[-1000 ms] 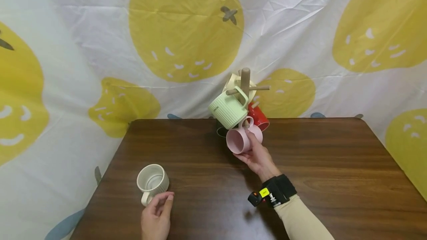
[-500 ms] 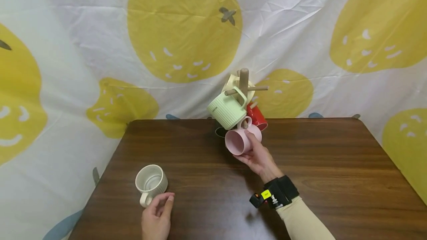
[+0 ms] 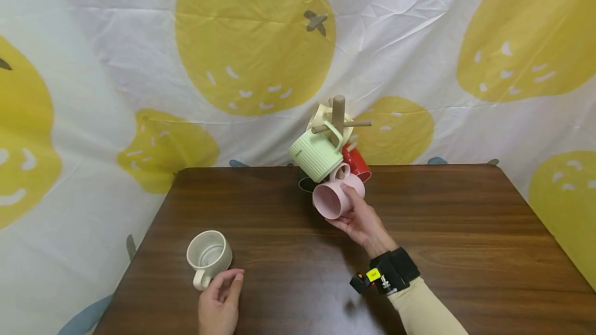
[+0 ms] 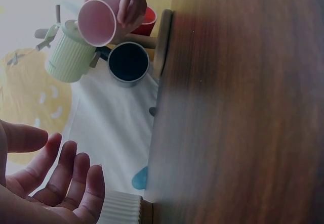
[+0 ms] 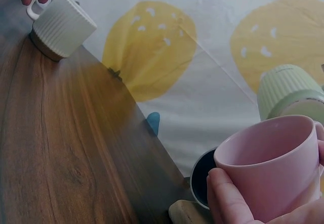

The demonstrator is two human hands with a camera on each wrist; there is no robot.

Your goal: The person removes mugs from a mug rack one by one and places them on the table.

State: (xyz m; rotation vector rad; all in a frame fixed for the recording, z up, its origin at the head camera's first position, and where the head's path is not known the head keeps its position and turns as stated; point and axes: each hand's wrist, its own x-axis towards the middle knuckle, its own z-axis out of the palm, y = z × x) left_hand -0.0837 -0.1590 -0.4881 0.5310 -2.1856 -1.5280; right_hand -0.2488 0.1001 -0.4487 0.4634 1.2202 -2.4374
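Note:
My right hand [image 3: 360,224] grips a pink mug [image 3: 327,201] by its body, the thumb on the near side and fingers underneath. Its round handle points up by the wooden mug tree [image 3: 338,110]; whether a peg passes through it I cannot tell. In the right wrist view, fingers [image 5: 228,198] press the pink mug's wall. My left hand [image 3: 219,304] is loosely curled and holds nothing, beside the handle of a ribbed white mug [image 3: 209,252] standing upright on the table. The left wrist view shows those fingers [image 4: 66,168] apart from that mug.
On the tree hang a ribbed light-green mug [image 3: 316,154], a cream mug [image 3: 317,118], a red mug [image 3: 357,163] and a dark mug [image 4: 129,62]. The brown table [image 3: 442,221] ends at a lemon-print cloth [image 3: 396,25] behind the tree.
The pink mug has shifted slightly down and left in my right hand's grip, and the peg that showed in its handle is now less visible. My left hand has stayed nearly still.

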